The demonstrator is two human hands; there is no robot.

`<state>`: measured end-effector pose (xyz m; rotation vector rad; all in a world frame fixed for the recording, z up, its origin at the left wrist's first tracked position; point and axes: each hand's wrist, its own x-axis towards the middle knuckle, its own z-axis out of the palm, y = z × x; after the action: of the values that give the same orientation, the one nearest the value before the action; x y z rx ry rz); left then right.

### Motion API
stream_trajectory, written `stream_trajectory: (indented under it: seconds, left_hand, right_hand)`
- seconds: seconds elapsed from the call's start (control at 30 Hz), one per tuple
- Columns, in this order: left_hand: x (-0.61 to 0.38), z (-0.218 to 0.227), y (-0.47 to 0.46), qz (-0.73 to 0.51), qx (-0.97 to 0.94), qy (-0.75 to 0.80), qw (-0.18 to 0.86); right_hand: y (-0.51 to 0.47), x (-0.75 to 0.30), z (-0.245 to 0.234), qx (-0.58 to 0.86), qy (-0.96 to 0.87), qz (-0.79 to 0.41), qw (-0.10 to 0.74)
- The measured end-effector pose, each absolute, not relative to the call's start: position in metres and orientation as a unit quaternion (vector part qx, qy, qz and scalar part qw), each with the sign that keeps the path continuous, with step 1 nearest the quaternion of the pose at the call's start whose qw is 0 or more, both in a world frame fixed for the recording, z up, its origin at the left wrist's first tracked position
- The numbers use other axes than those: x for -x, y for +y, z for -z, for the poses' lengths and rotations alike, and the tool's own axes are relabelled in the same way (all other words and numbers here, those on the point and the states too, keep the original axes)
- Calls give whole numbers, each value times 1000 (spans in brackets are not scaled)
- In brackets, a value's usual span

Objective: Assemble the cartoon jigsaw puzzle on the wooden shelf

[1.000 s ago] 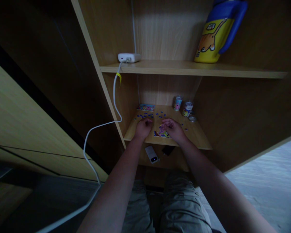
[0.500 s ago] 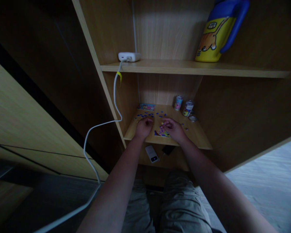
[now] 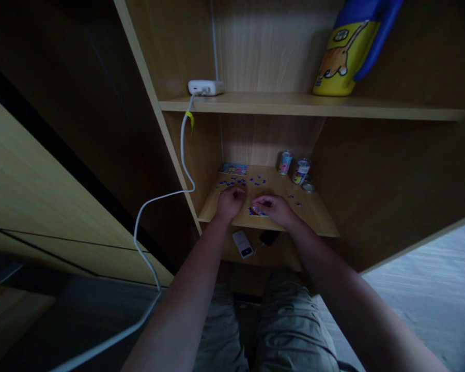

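Over the lower shelf board (image 3: pixel 318 219), my right hand (image 3: pixel 274 209) reaches across a partly assembled jigsaw puzzle (image 3: pixel 252 212) and covers most of it. Its thumb and fingers are pinched together; whatever is between them is too small to name. My left hand (image 3: pixel 230 202) rests just left of the puzzle, fingers curled in, their tips partly hidden. Loose blue puzzle pieces (image 3: pixel 228 183) are scattered behind both hands, and a few more pieces (image 3: pixel 298 204) lie to the right. A colourful picture sheet (image 3: pixel 233 169) lies at the back left.
Two small printed cans (image 3: pixel 285 162) (image 3: pixel 301 171) stand at the back right beside a round lid (image 3: pixel 308 188). Beneath the shelf are a white power bank (image 3: pixel 242 244) and a dark device (image 3: pixel 269 237). Above sit a white charger (image 3: pixel 206 88) with its cable (image 3: pixel 163 197) and a blue-yellow jug (image 3: pixel 339 57).
My right hand has shifted slightly left and toward me, now covering more of the puzzle, its fingers closer together. My left hand stays in place.
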<state>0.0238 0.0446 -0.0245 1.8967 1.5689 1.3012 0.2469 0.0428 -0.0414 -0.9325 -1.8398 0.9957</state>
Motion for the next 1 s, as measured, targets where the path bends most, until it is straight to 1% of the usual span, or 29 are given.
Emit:
stream_trajectory:
  seconds: [0.23, 0.43, 0.7, 1.0]
  left_hand:
    - [-28, 25, 44, -416, -723, 504, 223]
    - [-29, 34, 48, -396, -749, 473, 242]
    - [-29, 37, 49, -378, -768, 472, 209]
    - [-31, 36, 49, -379, -761, 479, 220]
  right_hand:
    - [45, -246, 42, 375, -733, -383, 419]
    - [45, -247, 42, 359, -758, -363, 407]
    - [41, -247, 37, 367, -782, -318, 391]
    - [43, -246, 33, 362, -807, -266, 382]
